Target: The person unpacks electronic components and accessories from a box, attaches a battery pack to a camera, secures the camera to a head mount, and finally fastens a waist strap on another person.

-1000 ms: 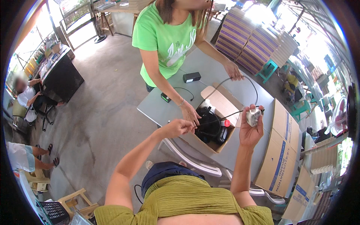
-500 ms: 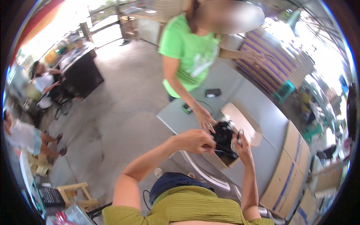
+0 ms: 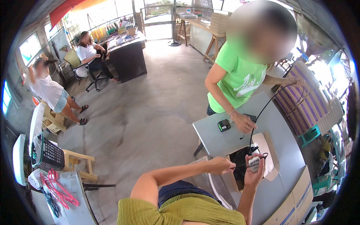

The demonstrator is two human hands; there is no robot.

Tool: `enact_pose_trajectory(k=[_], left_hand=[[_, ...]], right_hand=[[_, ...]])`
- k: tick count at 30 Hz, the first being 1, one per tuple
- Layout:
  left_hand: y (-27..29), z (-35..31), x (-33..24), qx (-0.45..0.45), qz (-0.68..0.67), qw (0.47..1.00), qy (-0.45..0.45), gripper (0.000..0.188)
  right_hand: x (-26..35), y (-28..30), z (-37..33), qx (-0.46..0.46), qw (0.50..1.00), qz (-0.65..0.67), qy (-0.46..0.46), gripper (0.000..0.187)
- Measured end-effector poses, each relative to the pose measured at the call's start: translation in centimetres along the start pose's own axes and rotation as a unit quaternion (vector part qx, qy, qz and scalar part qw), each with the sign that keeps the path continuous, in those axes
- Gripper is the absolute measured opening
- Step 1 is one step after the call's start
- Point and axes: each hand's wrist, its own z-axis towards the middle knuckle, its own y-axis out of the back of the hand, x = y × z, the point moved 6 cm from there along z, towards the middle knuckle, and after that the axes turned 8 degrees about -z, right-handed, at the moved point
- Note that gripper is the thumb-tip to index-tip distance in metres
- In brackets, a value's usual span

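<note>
Co-worker's right hand (image 3: 243, 122) has left the box (image 3: 269, 153), seemingly easing access — left hand (image 3: 221, 165) pinches cord (image 3: 264, 107), right hand (image 3: 255, 173) holds white block (image 3: 254, 163).

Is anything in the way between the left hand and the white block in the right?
Nothing solid visible; just a thin dark cord runs from the left hand toward the white block. The open box lies below.

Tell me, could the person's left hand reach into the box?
Probably yes: the box is open close beside the left hand, though that hand is pinching a black cord.
</note>
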Motion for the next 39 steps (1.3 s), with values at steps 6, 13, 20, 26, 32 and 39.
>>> enact_pose_trajectory(k=[6,13,20,26,32,39], left_hand=[[1.0,-2.2,-2.2,-0.121,0.145,0.981,-0.050,0.016],[7.8,-4.9,-1.0,-0.221,-0.024,0.975,-0.017,0.021],[4.0,-1.5,3.5,-0.066,-0.389,0.917,0.050,0.019],[-1.3,0.0,4.2,0.046,-0.368,0.921,0.122,0.031],[-7.1,2.0,4.7,0.156,-0.386,0.899,0.138,0.030],[-13.0,10.2,7.8,-0.037,-0.164,0.982,0.089,0.030]], right_hand=[[-2.1,-1.0,1.2,0.030,0.942,-0.333,-0.034,0.013],[-9.5,-2.8,0.6,0.182,0.911,-0.102,-0.355,0.029],[-11.2,-0.5,-1.6,0.215,0.853,0.107,-0.463,0.053],[-10.4,4.2,-5.7,0.272,0.851,0.089,-0.441,0.051],[-9.1,10.8,-9.6,0.051,0.882,0.044,-0.466,0.049],[-4.9,20.2,-6.5,-0.098,0.926,-0.127,-0.343,0.031]])
